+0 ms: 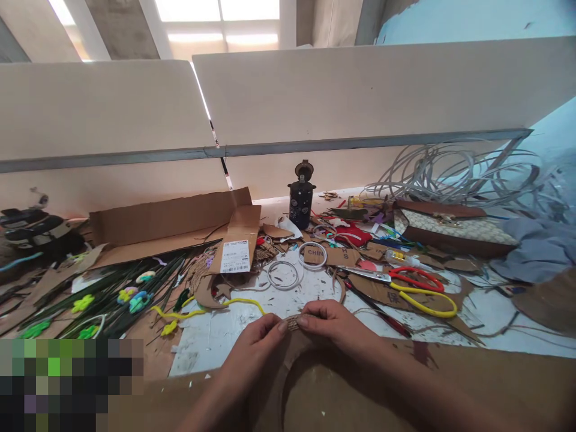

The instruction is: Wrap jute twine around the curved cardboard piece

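Note:
My left hand point(257, 345) and my right hand point(332, 324) meet at the front middle, both closed on a curved cardboard strip point(300, 344). The thumbs press on its top edge, where a short corrugated stretch shows between them. Below the hands the strip bends downward, partly hidden by my left wrist. Just beyond lie two white rings point(282, 275). A yellow fuzzy wire point(243, 300) ends close to my left hand. Scissors point(407, 286) with one red and one yellow handle lie right of my right hand, blades pointing left.
A dark bottle point(301, 204) with its lid up stands at the back. An open cardboard box point(168, 225) and green stems with fuzzy flowers point(140, 302) are on the left. A patterned bag point(454, 231) and coiled pale tubing point(427, 174) sit at the right. Cardboard scraps litter the table.

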`<state>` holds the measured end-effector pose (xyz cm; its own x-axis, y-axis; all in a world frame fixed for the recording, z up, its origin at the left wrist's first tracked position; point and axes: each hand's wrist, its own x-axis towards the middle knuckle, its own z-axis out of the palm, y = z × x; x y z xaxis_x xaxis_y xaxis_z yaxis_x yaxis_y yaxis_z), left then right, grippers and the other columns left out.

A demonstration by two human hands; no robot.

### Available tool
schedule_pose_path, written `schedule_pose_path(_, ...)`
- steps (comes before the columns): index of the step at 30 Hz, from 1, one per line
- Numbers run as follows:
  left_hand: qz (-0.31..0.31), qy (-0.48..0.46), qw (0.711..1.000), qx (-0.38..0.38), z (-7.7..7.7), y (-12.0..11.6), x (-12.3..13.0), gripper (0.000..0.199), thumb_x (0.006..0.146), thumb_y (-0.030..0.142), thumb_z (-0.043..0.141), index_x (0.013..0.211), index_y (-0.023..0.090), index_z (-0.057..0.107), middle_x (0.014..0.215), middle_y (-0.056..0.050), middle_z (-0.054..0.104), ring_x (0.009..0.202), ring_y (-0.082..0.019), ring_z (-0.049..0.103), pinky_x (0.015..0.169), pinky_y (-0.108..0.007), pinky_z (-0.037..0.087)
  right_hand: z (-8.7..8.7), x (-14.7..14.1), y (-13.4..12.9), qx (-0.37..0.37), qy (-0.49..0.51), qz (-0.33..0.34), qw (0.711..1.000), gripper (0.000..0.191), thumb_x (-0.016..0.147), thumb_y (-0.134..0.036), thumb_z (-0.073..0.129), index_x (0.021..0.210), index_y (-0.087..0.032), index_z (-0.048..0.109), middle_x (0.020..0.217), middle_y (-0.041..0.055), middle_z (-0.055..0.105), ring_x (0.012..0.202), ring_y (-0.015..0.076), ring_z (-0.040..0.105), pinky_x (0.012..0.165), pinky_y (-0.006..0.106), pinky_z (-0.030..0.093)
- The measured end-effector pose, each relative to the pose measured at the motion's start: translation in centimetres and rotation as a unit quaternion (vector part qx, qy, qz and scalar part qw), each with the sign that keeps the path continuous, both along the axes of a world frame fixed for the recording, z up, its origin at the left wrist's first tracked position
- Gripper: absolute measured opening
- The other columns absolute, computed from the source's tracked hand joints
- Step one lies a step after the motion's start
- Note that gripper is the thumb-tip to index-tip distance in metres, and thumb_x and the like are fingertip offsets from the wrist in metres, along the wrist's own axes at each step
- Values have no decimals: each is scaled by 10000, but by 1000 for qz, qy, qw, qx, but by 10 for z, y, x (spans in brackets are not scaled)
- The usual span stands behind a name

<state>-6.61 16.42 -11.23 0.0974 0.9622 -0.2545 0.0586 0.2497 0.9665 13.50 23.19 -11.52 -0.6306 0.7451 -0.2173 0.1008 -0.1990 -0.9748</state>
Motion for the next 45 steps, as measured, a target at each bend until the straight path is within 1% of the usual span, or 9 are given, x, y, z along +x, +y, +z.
schedule_pose_path(6,49,-26,998,-13,2,2,-3,502,737,670,719,799,182,622,712,8,586,663,-163,510,616,-256,364,9,2,9,18,14,-16,1000,526,702,-679,763,755,-173,626,650,-21,520,589,128,458,561,268,344)
schedule_pose_path(12,2,14,1000,27,24,2,2,428,758,589,720,822,176,627,760,-2,599,734,-181,521,665,-272,390,14,-2,6,39,-11,4,999,440,699,-580,787,767,-171,640,674,-6,582,600,135,507,572,266,390)
schedule_pose_path(18,-4,70,996,45,62,5,7,432,737,600,704,785,182,606,726,24,557,684,-163,470,632,-270,338,56,3,8,228,-31,-43,972,288,869,-484,663,886,-196,673,837,23,655,797,192,568,712,297,420)
schedule_pose_path(21,42,42,998,33,70,2,6,449,696,609,742,794,192,607,731,21,579,696,-168,488,646,-267,340,69,15,13,214,11,-86,973,370,856,-553,667,993,-209,668,936,33,659,876,213,585,771,319,435)
schedule_pose_path(25,58,15,998,35,63,-5,14,459,699,616,756,800,197,599,717,27,580,686,-162,492,633,-256,328,59,25,10,146,20,-33,989,468,747,-623,744,904,-188,667,844,29,648,797,201,581,726,315,429)
schedule_pose_path(30,2,9,999,38,55,-10,36,461,736,616,734,830,186,595,752,26,573,712,-162,492,647,-257,341,42,25,-3,135,9,3,991,432,727,-595,749,738,-185,613,695,10,613,676,173,553,667,303,421)
schedule_pose_path(36,-18,34,998,46,58,-6,50,475,751,628,714,839,183,575,726,43,530,653,-139,437,618,-260,313,47,42,-10,162,-17,-2,987,338,790,-511,698,775,-181,626,724,19,622,693,184,561,646,299,411)
schedule_pose_path(41,28,27,999,22,51,-2,56,540,669,673,762,823,178,610,695,39,551,635,-140,465,602,-258,320,54,92,3,354,-170,-119,912,223,878,-405,589,947,-206,663,948,67,702,869,248,620,742,342,436)
schedule_pose_path(45,45,-27,999,-15,41,1,60,567,597,640,840,859,177,644,668,38,597,587,-128,500,564,-240,341,39,141,13,405,-368,-88,832,193,904,-323,522,932,-208,675,968,83,718,889,267,648,734,343,437)
